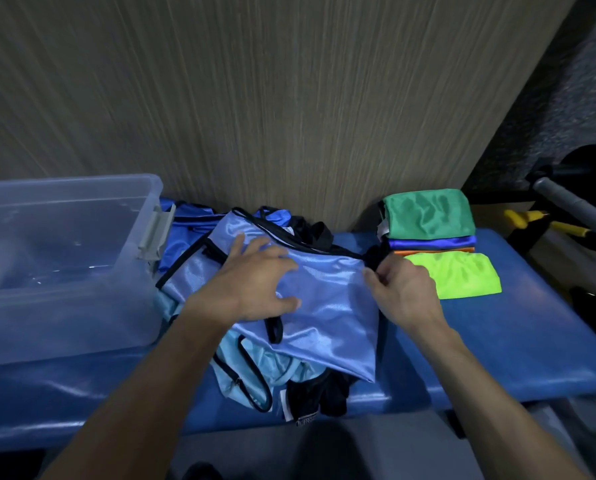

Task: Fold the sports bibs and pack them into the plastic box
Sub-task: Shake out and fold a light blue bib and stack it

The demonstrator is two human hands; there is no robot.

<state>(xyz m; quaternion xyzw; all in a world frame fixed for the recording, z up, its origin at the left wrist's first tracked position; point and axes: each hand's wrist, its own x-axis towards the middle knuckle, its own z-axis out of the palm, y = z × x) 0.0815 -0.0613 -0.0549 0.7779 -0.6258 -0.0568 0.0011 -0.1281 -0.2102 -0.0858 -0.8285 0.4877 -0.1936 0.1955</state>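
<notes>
On the counter [497, 344], the left hand [255, 282] presses flat with spread fingers on the blue bib [327, 306] while the right hand [400, 289] pinches its edge, so keep it pinned, pull taut, fold squarely, then pack into the box [64, 271] beyond.

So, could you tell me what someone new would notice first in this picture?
The two hands at the centre: the left hand presses flat on a shiny light blue bib atop a loose pile, while the right hand pinches its right edge. To the right on the blue bench lies a bright folded stack, green bib on top and a neon yellow bib in front. A clear plastic box stands on the left.
</notes>
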